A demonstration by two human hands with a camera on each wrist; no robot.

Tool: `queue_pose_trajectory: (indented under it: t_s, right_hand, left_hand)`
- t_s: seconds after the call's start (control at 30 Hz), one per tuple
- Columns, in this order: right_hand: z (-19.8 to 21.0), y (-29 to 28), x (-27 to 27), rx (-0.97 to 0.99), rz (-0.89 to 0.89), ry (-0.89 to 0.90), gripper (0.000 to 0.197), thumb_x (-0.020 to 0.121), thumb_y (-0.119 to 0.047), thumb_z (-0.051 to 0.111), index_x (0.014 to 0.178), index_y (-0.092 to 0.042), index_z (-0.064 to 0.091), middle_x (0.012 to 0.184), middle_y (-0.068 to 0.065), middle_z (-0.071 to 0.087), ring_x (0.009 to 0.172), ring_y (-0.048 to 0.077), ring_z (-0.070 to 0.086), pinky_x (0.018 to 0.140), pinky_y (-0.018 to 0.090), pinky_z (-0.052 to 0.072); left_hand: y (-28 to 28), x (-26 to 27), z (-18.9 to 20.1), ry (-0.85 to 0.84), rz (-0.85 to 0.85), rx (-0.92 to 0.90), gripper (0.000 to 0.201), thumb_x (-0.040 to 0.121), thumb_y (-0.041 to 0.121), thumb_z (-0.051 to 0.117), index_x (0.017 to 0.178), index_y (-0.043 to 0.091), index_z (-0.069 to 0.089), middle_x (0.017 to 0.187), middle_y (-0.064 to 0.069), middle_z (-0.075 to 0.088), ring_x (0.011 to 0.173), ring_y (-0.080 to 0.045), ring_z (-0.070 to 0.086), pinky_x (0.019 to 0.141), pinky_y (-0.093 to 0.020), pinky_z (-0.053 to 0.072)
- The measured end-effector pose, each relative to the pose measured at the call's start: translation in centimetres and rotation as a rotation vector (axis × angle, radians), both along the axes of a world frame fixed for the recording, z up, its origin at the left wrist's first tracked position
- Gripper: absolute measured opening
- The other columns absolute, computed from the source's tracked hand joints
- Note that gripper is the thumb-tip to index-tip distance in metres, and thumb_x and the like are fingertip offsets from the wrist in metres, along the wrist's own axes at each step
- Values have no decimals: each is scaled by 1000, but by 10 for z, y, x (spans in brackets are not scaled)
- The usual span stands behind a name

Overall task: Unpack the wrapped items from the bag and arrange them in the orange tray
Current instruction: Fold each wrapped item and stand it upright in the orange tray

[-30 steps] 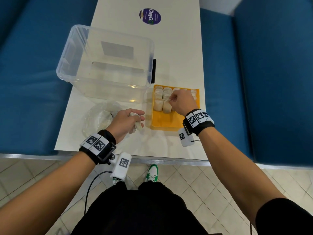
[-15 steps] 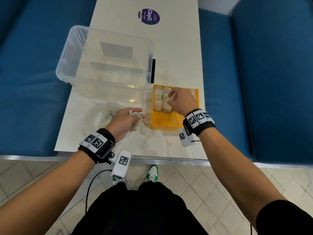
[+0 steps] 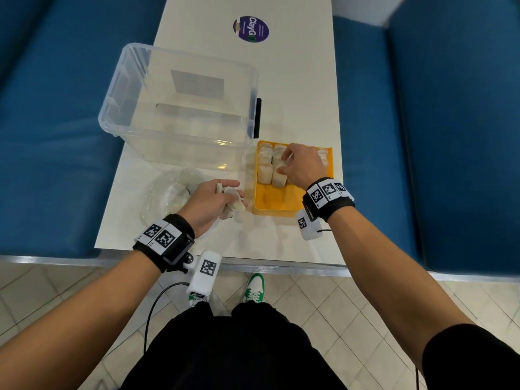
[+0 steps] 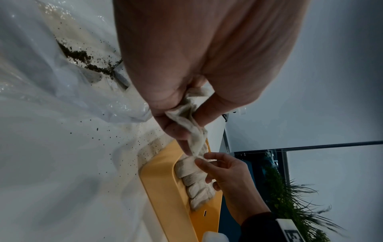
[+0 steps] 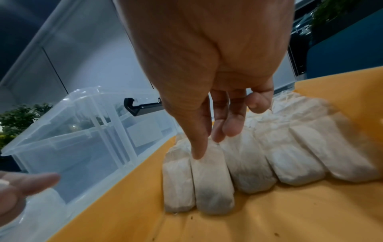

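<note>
Packets seated in the orange tray (image 3: 281, 205), beside the clear bin (image 3: 180, 108) on the table (image 3: 295, 80).
My right hand (image 3: 302, 166) has loosened since 1 s ago, fingers straight on a placed packet (image 5: 211, 181); my left hand (image 3: 209, 202) still grips the next wrapped packet (image 3: 232, 205) beside the bag (image 3: 168, 195).

even indoor light, sharp at centre — soft and bent at the edges

the head view is bright, with glare on the clear bin (image 3: 180, 108) and faint shadows on the white table (image 3: 295, 80); its edges bow. both wrist views are dimmer and strongly warped — the left hand (image 4: 207, 54) and right hand (image 5: 209, 54) loom blurred, the wrapped items (image 5: 248, 167) soft.
</note>
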State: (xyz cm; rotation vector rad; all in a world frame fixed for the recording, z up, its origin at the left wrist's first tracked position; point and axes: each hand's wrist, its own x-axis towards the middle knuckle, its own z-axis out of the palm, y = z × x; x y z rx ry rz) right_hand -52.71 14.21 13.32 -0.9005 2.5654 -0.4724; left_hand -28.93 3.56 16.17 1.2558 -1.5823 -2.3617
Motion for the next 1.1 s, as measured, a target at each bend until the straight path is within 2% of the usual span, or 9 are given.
queue_pose_trajectory:
  t_s: [0.13,0.23,0.4,0.53,0.63,0.73,0.87,0.97,1.1]
  right_hand:
    - [16,4,5,-38,-21,53,30,84,-18,78,111,-22,65,96,0,68,83,16,65,73,31,57]
    - [34,6,18,-163,15,71,11,86,-15,69,96,-21,70,83,-6,68,76,11,64,66,24,52]
    - [62,11,51,-322,197,-178,4,87,-15,73,91,-16,73,84,-8,70,72,-2,59,69,13,46]
    - [75,18,72,-342,330,-341,29,82,-29,83,107,-23,69,94,-5,67,73,12,60,70,23,53]
    - [73,19,84,-260,462,-283,44,69,-35,93,104,-31,65,102,-7,61,72,11,59,68,20,50]
    - [67,19,90,-257,490,-185,30,75,-30,89,98,-25,71,97,-7,59,69,7,56,67,17,44]
    - [65,20,90,-336,385,-158,4,90,-21,75,94,-19,74,91,-5,68,74,14,60,71,25,49]
    - [67,21,87,-336,309,-180,4,91,-18,74,95,-18,74,90,-6,71,76,10,59,70,16,45]
    - [69,24,86,-309,378,-253,17,84,-29,83,95,-19,76,95,-10,69,78,12,63,69,18,48]
  left_hand:
    - [2,1,2,66,13,25,15,103,3,59,118,2,61,103,-15,77,86,-23,77,60,-23,53]
    - [2,0,2,79,-27,24,11,105,14,61,108,5,64,107,-19,78,92,-29,74,58,-28,43]
    - [4,-5,-3,48,-20,-16,12,99,21,70,101,9,68,81,-12,59,64,-21,47,52,-27,38]
    - [7,-8,-2,43,5,39,20,99,17,70,115,4,67,91,-20,63,73,-28,62,48,-24,39]
    - [7,-9,-4,35,64,88,23,98,10,69,120,5,67,98,-20,62,68,-23,49,48,-27,35]
    - [8,-8,-2,24,51,80,12,97,12,70,108,8,70,98,-21,68,69,-25,58,48,-26,32]
    - [10,-4,4,67,21,124,23,105,19,56,115,3,69,99,-19,72,80,-25,71,48,-25,32]
    - [9,-2,7,92,15,205,32,107,19,44,121,4,69,101,-15,71,82,-23,71,49,-24,33]
    - [6,0,3,110,95,154,25,105,11,53,120,2,70,95,-12,74,77,-21,67,47,-22,36]
